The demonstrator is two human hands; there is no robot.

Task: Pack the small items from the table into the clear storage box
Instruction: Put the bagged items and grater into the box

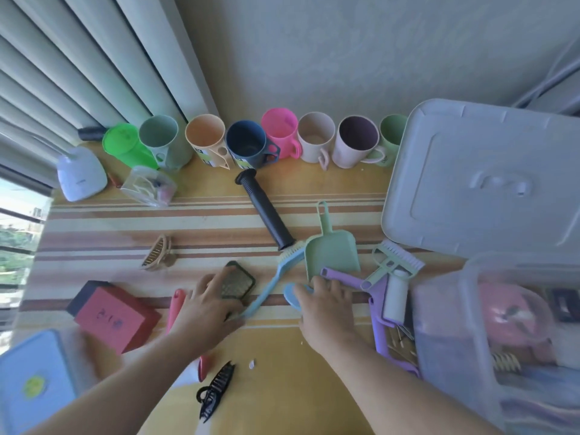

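Yellow, glossy tabletop with a band of brown and cream stripes (103, 227) fills my view, set against a pale textured wall and vertical blinds.

Nearest to me lies a black toothed plastic hair claw (216, 390). At the left edge sits a pale blue lidded container (31, 381) with a round yellow sticker too blurred to read.

My left hand (208, 304) rests with fingers spread apart, fingertips on a dark square grater plate with a mesh face (239, 282), palm over the end of a slim light blue brush handle (266, 288); it is clamped on nothing. A pink handle (176, 304) pokes out beside it. My right hand (326, 298) presses down, fingers curled over a small blue oval piece (293, 293) and touching a lilac plastic bar (345, 277); I cannot tell whether it truly grips either.

Left of the hands is a red foam-like block (114, 315) with dark handwriting I cannot read.

At right stands the clear storage box (445, 324), translucent, already holding pink and other items; a lilac lint roller with a white drum (396, 291) lies just beside it.

Farther off: a mint green dustpan (332, 249), a green bristle brush (397, 257), a tan hair claw (158, 252), a ribbed black grip (266, 208), and the box's grey lid (483, 183).

Along the wall runs a row of matte plastic cups (282, 133) in many colours.
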